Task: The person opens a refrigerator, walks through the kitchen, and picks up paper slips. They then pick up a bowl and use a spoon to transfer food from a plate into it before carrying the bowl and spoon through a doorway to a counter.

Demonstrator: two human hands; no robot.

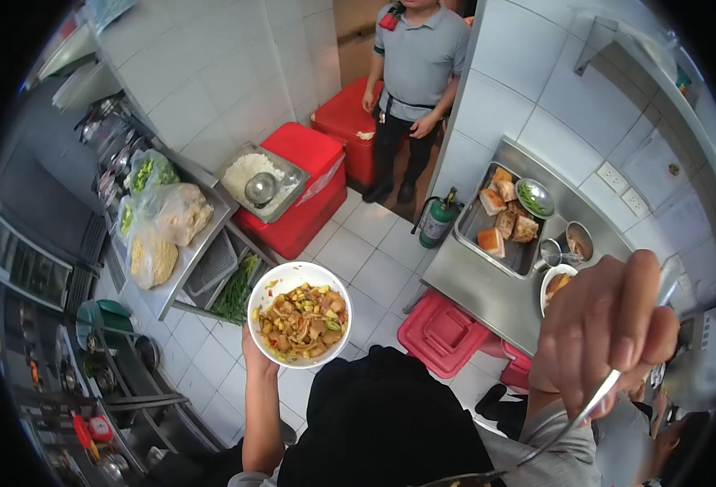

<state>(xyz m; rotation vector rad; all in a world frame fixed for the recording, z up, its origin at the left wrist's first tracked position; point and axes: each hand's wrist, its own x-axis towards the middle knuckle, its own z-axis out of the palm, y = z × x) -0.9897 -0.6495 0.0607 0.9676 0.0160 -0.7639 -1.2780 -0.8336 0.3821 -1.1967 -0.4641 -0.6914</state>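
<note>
My left hand (259, 355) holds up a white bowl (260, 280) from its side and underneath; most of the fingers are hidden by it. Inside is a chunky mix of brown meat pieces and diced yellow-green bits in sauce (303, 321). Close to the camera, my right hand (597, 333) is closed around the handle of a metal spoon (565, 430). The spoon slants down to the lower edge of the view, where its end is partly cut off and seems to carry a little food.
At right, a steel counter (488, 296) bears a tray of roasted meat chunks (506, 219). A red bin (442, 333) sits below. At left are bagged foods (153, 252) and a rice pan (252, 174) on a red cooler (303, 150). A person (419, 65) stands near a fire extinguisher (437, 221).
</note>
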